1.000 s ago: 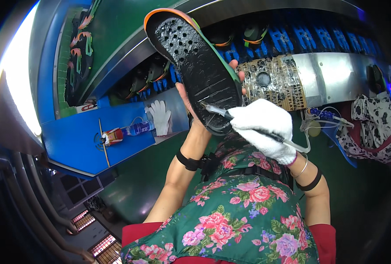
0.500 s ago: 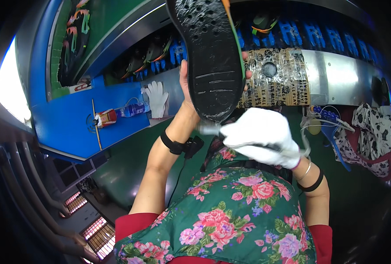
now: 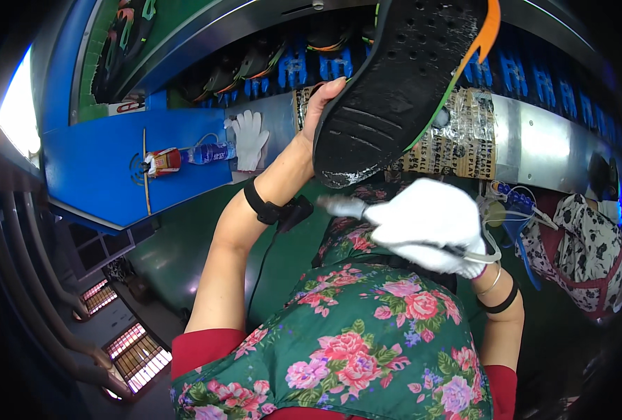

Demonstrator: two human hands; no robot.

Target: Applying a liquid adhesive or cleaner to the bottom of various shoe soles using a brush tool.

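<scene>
A black shoe sole [image 3: 384, 91] with an orange and green edge is held up at the top centre, tilted to the right. Its heel end looks wet and shiny, and holes dot its upper part. My bare left hand [image 3: 319, 105] grips it from behind; the thumb shows at its left side, while the other fingers are hidden. In a white glove, my right hand [image 3: 430, 224] is closed round a brush [image 3: 342, 206] with a pale tube along it. The brush's blurred tip lies just below the heel, apart from it.
Behind the sole runs a metal ledge [image 3: 535, 133] partly covered with taped cardboard [image 3: 475, 126]. Shoes in blue holders [image 3: 293, 66] stand beyond it. On the left blue table [image 3: 94, 150] lie a white glove [image 3: 249, 140] and a plastic bottle [image 3: 209, 152]. Patterned cloth [image 3: 584, 238] hangs at right.
The sole has swung to the right and tilted, its heel end rising slightly. My right hand has moved a little right and down with the brush, away from the heel.
</scene>
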